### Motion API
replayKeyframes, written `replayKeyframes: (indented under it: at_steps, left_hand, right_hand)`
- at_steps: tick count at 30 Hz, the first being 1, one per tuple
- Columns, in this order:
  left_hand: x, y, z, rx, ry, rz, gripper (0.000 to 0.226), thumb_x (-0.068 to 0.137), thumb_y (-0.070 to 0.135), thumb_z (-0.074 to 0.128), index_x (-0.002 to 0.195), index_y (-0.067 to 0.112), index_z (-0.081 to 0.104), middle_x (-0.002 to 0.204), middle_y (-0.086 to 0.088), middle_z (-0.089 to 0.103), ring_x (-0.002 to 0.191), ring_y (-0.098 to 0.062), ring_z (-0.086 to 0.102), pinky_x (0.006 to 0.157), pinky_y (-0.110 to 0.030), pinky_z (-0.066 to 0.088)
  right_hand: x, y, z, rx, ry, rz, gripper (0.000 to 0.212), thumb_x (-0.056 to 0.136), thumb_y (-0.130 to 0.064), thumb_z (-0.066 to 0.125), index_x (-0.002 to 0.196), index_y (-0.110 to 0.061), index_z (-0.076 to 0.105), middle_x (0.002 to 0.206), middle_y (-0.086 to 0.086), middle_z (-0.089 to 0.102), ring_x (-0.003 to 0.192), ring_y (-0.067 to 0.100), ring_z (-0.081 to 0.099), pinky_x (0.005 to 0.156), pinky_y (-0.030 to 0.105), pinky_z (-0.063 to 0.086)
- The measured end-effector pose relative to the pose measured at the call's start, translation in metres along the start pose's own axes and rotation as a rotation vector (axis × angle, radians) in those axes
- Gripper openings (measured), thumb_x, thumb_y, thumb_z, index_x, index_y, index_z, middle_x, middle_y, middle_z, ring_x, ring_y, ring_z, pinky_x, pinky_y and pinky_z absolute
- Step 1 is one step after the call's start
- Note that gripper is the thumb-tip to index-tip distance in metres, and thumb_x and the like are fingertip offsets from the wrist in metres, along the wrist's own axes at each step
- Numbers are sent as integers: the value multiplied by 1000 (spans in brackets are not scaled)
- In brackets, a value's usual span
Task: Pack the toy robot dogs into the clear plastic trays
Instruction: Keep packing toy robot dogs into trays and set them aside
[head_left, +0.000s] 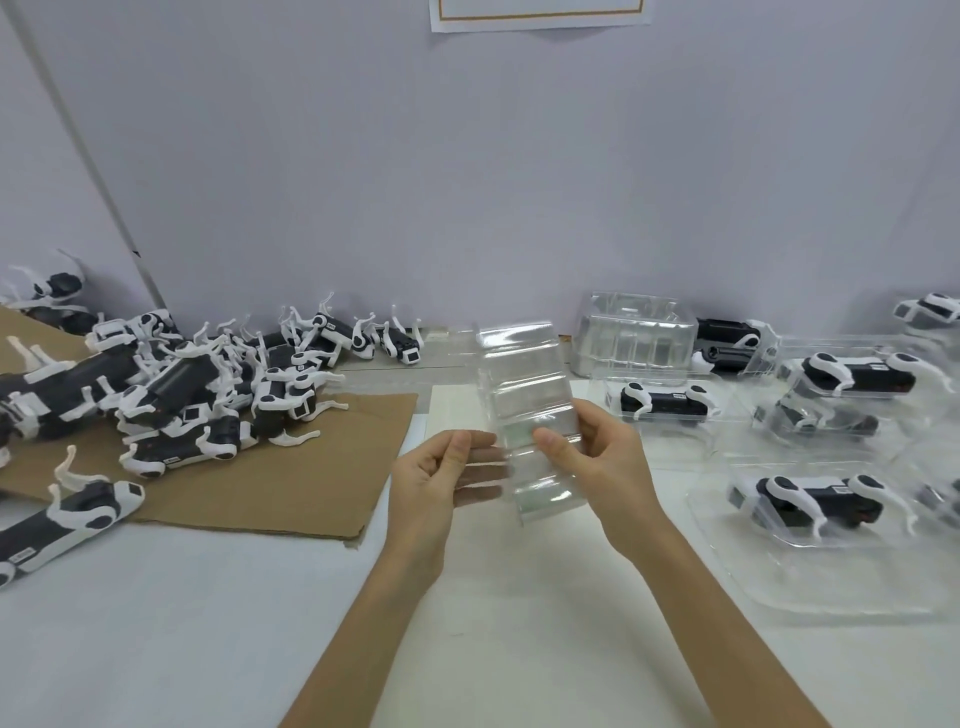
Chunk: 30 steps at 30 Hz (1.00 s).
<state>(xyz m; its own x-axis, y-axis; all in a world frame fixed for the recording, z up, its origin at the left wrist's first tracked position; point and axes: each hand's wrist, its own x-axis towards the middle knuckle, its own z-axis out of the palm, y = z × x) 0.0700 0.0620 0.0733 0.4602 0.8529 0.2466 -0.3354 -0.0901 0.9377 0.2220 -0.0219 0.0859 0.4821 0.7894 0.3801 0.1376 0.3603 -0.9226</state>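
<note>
I hold 1 clear tray (524, 395) up over the middle of the tabletop (156, 623), its long side running away from me toward the wall (363, 182). My right hand (605, 467) grips the tray's right edge near its lower end, with the thumb laid across the front face and the other fingers behind the plastic. My left hand (441, 483) takes the left edge, thumb in front and fingers showing blurred through the plastic. It pinches lightly, the fingers only partly curled. Both hands have hold of this 1 tray and nothing else. On the left side of the tabletop a heap of toy dogs (182, 395), black bodies with white legs, lies tangled on a sheet of brown cardboard (291, 483). 1 loose dog (67, 519) lies at the cardboard's near left corner, partly on the white tabletop. At the back edge, against the wall, stands a stack of empty trays (634, 338). On the right side, dogs already sit in clear trays. A first packed dog (665, 400) lies just in front of the stack. A second packed dog (852, 376) lies further right, resting on top of another filled tray. The nearest packed dog (810, 499) lies toward the right edge, closest to me.
</note>
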Motion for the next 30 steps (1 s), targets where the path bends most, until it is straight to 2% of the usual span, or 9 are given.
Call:
replayKeyframes:
  at_steps: [2,5,11,15,16,19,23,26,30]
  left_hand:
    - [7,5,-14,-57,170,17,30,105,16,45,85,12,68,75,-3,74,62,-16,71,50,-21,52]
    - [18,18,-51,-359,413,-42,30,107,21,42,85,14,62,67,3,62,52,-6,55,46,-15,44]
    - [21,16,-72,-488,608,-197,30,101,29,50,73,26,59,59,15,53,40,-1,39,35,-13,26]
    - [22,16,-73,-490,688,-293,29,94,33,58,65,27,58,50,16,50,34,-1,35,32,-12,20]
    - [22,15,-73,-483,709,-305,30,94,33,58,65,27,57,49,16,50,34,-1,35,32,-13,20]
    - [24,9,-72,-498,746,-326,33,97,31,56,64,27,53,50,16,49,43,-1,37,40,-16,28]
    - [26,5,-70,-506,769,-381,30,96,32,56,67,28,54,45,18,49,46,-2,34,57,-25,30]
    - [26,3,-68,-478,773,-403,29,96,30,57,67,28,53,46,19,49,38,-2,30,48,-18,28]
    - [26,2,-66,-459,772,-390,30,96,27,56,67,27,52,48,18,49,33,-1,35,30,-13,17]
  right_hand:
    - [3,-3,-8,52,94,19,12,87,-6,70,98,-11,70,80,-4,72,70,12,66,63,26,55]
    - [5,-11,-31,149,250,37,25,81,-20,73,102,-7,68,86,3,70,78,24,63,72,42,56]
    - [9,-19,-24,-210,176,-167,18,88,-17,74,104,-13,68,94,12,70,86,36,64,80,49,53]
    - [45,-20,1,-603,123,-375,21,84,-18,75,103,-15,65,80,-22,63,73,-1,56,70,13,41]
    - [59,-18,6,-694,96,-396,24,86,-16,74,108,-15,66,84,-22,64,75,-3,55,73,14,42]
    - [105,-6,15,-946,7,-314,37,91,-18,68,127,-16,61,107,2,68,93,18,62,84,36,49]
    - [152,29,12,-1297,-181,-112,39,96,-19,60,134,-19,53,125,9,62,114,32,58,90,38,47]
    - [165,58,3,-1443,-271,16,44,97,-24,59,139,-21,48,134,4,60,125,26,52,99,33,35]
    - [167,77,0,-1601,-272,-10,47,98,-27,55,143,-18,42,140,5,55,129,24,48,109,37,22]
